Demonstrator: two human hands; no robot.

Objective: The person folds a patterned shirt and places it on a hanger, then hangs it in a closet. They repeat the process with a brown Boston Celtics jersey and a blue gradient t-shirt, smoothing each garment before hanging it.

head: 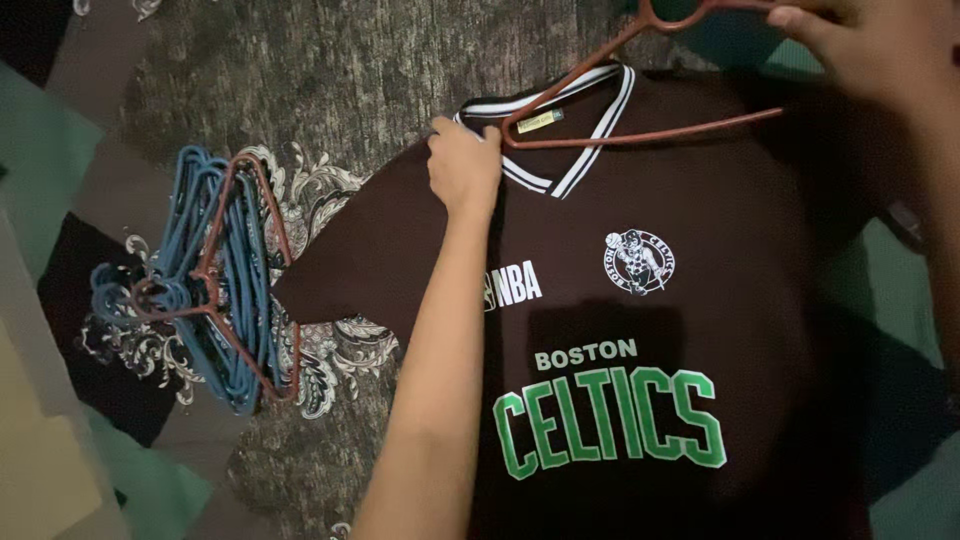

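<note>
Head view: looks straight down at a dark brown shirt (700, 300) spread flat, front side up, on a patterned carpet (330, 60).
Shirt: fills the right half of the picture; its collar (570, 140) is a V-neck edged in white stripes and points toward the top of the picture, and the chest carries white and green print with a small round emblem.
Sleeve: one sleeve (350, 270) stretches out to the left, ending near the pile of hangers.
Left hand (465, 165): its forearm comes up from the bottom edge across the shirt; the fingers are closed in a pinch on the left side of the collar.
Right hand (860, 45): at the top right corner, only partly in frame; its fingers are curled around the upper part of a reddish-brown hanger (640, 105), close to the hook.
Hanger in hand: it lies tilted over the neck opening, one arm tip pushed in at the collar just beside the left hand, the lower bar running across the shirt's shoulder area to the right.
Hanger pile: a bundle of blue hangers (215, 280) lies on the carpet left of the shirt, with another reddish-brown hanger (250, 260) lying on top of it, well apart from both hands.
Carpet: grey-brown with pale scrolling ornament and dark patches.
</note>
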